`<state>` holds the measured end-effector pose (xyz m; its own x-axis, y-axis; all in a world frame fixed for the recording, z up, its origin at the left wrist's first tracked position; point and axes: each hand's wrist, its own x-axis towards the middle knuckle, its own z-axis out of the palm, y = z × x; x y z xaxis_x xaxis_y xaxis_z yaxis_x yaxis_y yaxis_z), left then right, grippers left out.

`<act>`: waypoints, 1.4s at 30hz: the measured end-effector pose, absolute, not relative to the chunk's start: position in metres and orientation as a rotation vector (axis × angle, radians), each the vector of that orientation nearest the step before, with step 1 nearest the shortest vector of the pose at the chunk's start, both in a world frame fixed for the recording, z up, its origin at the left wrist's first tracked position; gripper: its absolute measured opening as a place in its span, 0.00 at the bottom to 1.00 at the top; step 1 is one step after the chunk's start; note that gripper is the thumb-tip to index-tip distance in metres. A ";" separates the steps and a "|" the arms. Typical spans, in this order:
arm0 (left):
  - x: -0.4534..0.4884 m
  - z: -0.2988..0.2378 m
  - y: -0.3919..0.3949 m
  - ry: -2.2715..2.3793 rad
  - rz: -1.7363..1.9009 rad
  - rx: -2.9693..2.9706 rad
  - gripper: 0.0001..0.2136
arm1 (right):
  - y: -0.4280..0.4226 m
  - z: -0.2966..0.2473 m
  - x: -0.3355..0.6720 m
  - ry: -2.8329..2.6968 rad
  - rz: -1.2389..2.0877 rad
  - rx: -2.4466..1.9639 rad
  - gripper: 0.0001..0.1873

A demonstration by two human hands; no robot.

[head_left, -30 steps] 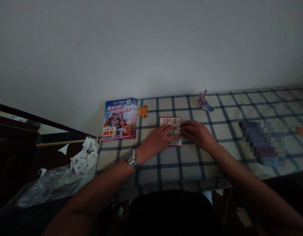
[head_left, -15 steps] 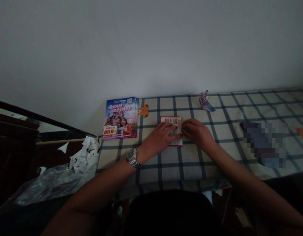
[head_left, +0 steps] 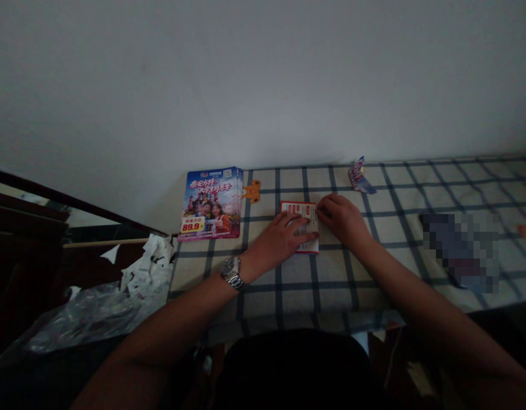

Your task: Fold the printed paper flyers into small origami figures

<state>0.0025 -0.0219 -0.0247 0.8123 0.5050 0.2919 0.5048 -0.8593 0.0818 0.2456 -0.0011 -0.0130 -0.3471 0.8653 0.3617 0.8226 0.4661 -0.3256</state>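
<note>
A small white leaflet with a red border and red print (head_left: 306, 212) lies folded on the checked cloth (head_left: 331, 290). My left hand (head_left: 280, 239) rests on its lower left part, fingers stretched across it, with a steel wristwatch (head_left: 231, 271) on that wrist. My right hand (head_left: 343, 220) presses its curled fingertips against the leaflet's right edge, covering that side. Between them, the leaflet's middle is partly hidden. A stack of colourful travel brochures (head_left: 210, 204) lies left of my left hand.
A small folded printed paper (head_left: 359, 177) stands near the wall, and a pixelated dark object (head_left: 461, 251) lies on the cloth at right. Left of the cloth's edge are torn white paper (head_left: 150, 262), a clear plastic bag (head_left: 96, 319) and dark furniture (head_left: 24, 262).
My right hand has slid farther along the leaflet's right edge, toward the wall. The whole scene has shifted slightly right in view, and the leaflet's red-printed top corner shows more.
</note>
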 end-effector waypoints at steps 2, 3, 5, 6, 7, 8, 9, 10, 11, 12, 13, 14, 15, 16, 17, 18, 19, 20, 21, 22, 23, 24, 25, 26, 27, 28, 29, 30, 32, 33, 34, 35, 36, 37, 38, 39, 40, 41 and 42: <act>0.003 -0.024 -0.022 0.834 0.480 2.981 0.18 | 0.004 -0.012 0.245 -2.221 0.094 -1.431 0.04; 0.002 -0.023 -0.022 0.834 0.480 2.979 0.18 | 0.006 -0.011 0.245 -2.214 0.087 -1.444 0.05; 0.002 -0.023 -0.023 0.837 0.478 2.977 0.18 | 0.010 -0.010 0.245 -2.217 0.089 -1.458 0.05; 0.002 -0.023 -0.023 0.838 0.474 2.977 0.19 | 0.011 -0.010 0.244 -2.218 0.087 -1.468 0.05; 0.002 -0.022 -0.023 0.839 0.471 2.976 0.19 | 0.013 -0.010 0.244 -2.219 0.082 -1.478 0.05; 0.002 -0.022 -0.024 0.841 0.469 2.976 0.18 | 0.014 -0.010 0.244 -2.221 0.074 -1.486 0.06; 0.002 -0.022 -0.024 0.843 0.468 2.975 0.18 | 0.015 -0.010 0.243 -2.224 0.066 -1.491 0.06; 0.002 -0.021 -0.024 0.845 0.467 2.974 0.18 | 0.016 -0.010 0.243 -2.225 0.058 -1.494 0.06; 0.002 -0.021 -0.023 0.844 0.468 2.973 0.18 | 0.017 -0.010 0.242 -2.224 0.047 -1.497 0.06; 0.003 -0.022 -0.023 0.841 0.468 2.971 0.18 | 0.018 -0.010 0.242 -2.219 0.036 -1.501 0.06; 0.003 -0.022 -0.023 0.839 0.468 2.967 0.18 | 0.019 -0.010 0.241 -2.212 0.023 -1.509 0.07; 0.003 -0.022 -0.022 0.838 0.467 2.963 0.18 | 0.020 -0.010 0.241 -2.207 0.013 -1.517 0.07; 0.003 -0.022 -0.022 0.836 0.465 2.960 0.18 | 0.020 -0.010 0.241 -2.205 0.010 -1.524 0.07; 0.003 -0.023 -0.022 0.836 0.465 2.958 0.18 | 0.021 -0.010 0.242 -2.207 0.011 -1.530 0.07; 0.003 -0.023 -0.022 0.839 0.471 2.955 0.18 | 0.021 -0.010 0.242 -2.211 0.016 -1.533 0.07; 0.002 -0.023 -0.022 0.842 0.474 2.953 0.18 | 0.022 -0.010 0.242 -2.215 0.021 -1.534 0.07; 0.002 -0.023 -0.022 0.843 0.475 2.953 0.19 | 0.021 -0.010 0.243 -2.215 0.026 -1.534 0.07; 0.002 -0.023 -0.022 0.845 0.475 2.954 0.19 | 0.021 -0.010 0.243 -2.211 0.029 -1.533 0.07; 0.002 -0.023 -0.022 0.845 0.474 2.955 0.19 | 0.021 -0.010 0.243 -2.205 0.031 -1.530 0.07; 0.002 -0.023 -0.022 0.845 0.471 2.956 0.19 | 0.020 -0.010 0.243 -2.199 0.035 -1.526 0.07; 0.002 -0.023 -0.022 0.844 0.470 2.957 0.19 | 0.020 -0.010 0.243 -2.195 0.043 -1.519 0.07; 0.002 -0.022 -0.022 0.846 0.471 2.956 0.19 | 0.019 -0.010 0.244 -2.191 0.053 -1.511 0.07; 0.002 -0.022 -0.022 0.847 0.472 2.954 0.19 | 0.018 -0.010 0.244 -2.187 0.063 -1.503 0.06; 0.002 -0.021 -0.023 0.848 0.469 2.952 0.20 | 0.017 -0.009 0.245 -2.183 0.072 -1.495 0.06; 0.002 -0.021 -0.023 0.848 0.465 2.950 0.20 | 0.016 -0.009 0.245 -2.178 0.084 -1.486 0.06; 0.001 -0.020 -0.023 0.844 0.461 2.949 0.20 | 0.015 -0.009 0.246 -2.169 0.095 -1.479 0.05; 0.001 -0.020 -0.023 0.841 0.458 2.949 0.21 | 0.013 -0.008 0.247 -2.158 0.112 -1.472 0.05; 0.001 -0.019 -0.022 0.839 0.457 2.948 0.21 | 0.012 -0.008 0.248 -2.159 0.148 -1.456 0.04; 0.000 -0.018 -0.021 0.849 0.454 2.945 0.22 | 0.009 -0.009 0.250 -2.146 0.229 -1.417 0.03; -0.001 -0.017 -0.020 0.859 0.454 2.942 0.22 | 0.008 -0.010 0.251 -2.146 0.264 -1.391 0.03; -0.002 -0.016 -0.018 0.874 0.450 2.937 0.23 | 0.007 -0.010 0.251 -2.147 0.289 -1.367 0.03; -0.004 -0.015 -0.016 0.891 0.462 2.930 0.23 | 0.006 -0.011 0.251 -2.151 0.304 -1.343 0.03; -0.005 -0.015 -0.014 0.911 0.470 2.922 0.23 | 0.004 -0.011 0.250 -2.157 0.309 -1.323 0.03; -0.007 -0.014 -0.012 0.919 0.475 2.915 0.23 | 0.003 -0.012 0.249 -2.160 0.309 -1.307 0.03; -0.008 -0.014 -0.010 0.927 0.491 2.905 0.22 | 0.002 -0.012 0.248 -2.162 0.313 -1.293 0.03; -0.009 -0.014 -0.008 0.928 0.514 2.892 0.21 | 0.001 -0.013 0.247 -2.166 0.324 -1.282 0.03; -0.010 -0.014 -0.006 0.920 0.515 2.883 0.21 | 0.000 -0.013 0.246 -2.170 0.338 -1.272 0.03; -0.011 -0.014 -0.005 0.911 0.527 2.870 0.21 | 0.000 -0.013 0.245 -2.172 0.352 -1.266 0.03; -0.011 -0.015 -0.005 0.903 0.537 2.857 0.20 | -0.001 -0.013 0.244 -2.173 0.367 -1.264 0.03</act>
<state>-0.0114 -0.0045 -0.0147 0.7624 0.5726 0.3015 0.5381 -0.8197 0.1961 0.2441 -0.0006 -0.0135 -0.3732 0.8581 0.3527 0.6949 0.5104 -0.5066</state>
